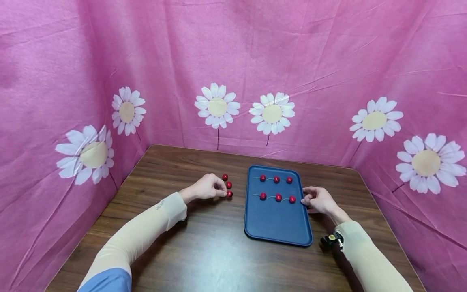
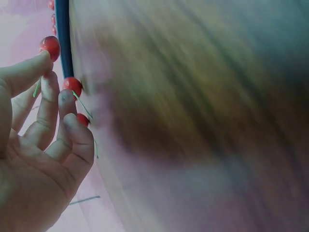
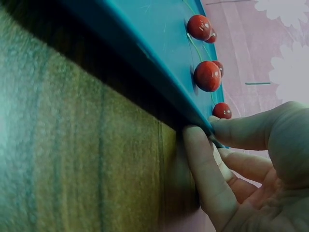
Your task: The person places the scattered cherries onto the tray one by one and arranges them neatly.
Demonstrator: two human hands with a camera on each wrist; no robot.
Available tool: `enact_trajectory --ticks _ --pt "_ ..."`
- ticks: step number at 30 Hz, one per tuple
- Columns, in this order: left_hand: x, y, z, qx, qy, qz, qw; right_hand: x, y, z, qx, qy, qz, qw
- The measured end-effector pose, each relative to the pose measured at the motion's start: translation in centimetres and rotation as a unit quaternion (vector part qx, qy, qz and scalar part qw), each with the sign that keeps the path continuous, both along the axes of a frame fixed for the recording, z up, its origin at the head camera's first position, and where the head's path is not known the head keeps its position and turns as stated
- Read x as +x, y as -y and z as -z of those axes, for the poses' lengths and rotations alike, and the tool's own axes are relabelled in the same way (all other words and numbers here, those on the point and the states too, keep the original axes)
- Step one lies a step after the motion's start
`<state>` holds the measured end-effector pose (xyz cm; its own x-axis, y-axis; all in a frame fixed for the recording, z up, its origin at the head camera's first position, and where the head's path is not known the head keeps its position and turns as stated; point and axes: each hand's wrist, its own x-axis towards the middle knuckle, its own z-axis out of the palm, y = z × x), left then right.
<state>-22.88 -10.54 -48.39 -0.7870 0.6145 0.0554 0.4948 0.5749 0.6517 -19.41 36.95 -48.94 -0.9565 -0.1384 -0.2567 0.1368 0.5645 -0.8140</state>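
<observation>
My left hand pinches a red cherry with a thin green stem between thumb and fingertips. Two more cherries lie beyond it on the wooden table, the middle cherry and the far cherry. To their right lies a dark blue tray, bearing two rows of three stemmed cherries, with one near-row cherry at the middle. At the tray's right edge my right hand grips the rim, thumb on top and a finger against the outer side, as the right wrist view shows.
The brown wooden table extends on both sides of the tray. A pink curtain with white daisies surrounds its back and sides. A small dark device is attached at the right wrist.
</observation>
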Motion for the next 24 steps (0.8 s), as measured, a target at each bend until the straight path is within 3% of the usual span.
enact_trajectory --ticks 7,15,24 --pt "0.4 -1.3 -0.4 0.015 0.006 0.006 0.9999 0.1 0.0 0.0 0.0 0.0 0.0 1.0" --pt "0.9 -3.2 -1.1 0.027 -0.008 0.009 0.9996 0.1 0.0 -0.1 0.007 -0.001 -0.001 1.0" --pt "2.5 -6.5 -1.6 0.039 -0.019 0.003 0.9991 0.1 -0.1 0.0 0.003 0.007 0.002 1.0"
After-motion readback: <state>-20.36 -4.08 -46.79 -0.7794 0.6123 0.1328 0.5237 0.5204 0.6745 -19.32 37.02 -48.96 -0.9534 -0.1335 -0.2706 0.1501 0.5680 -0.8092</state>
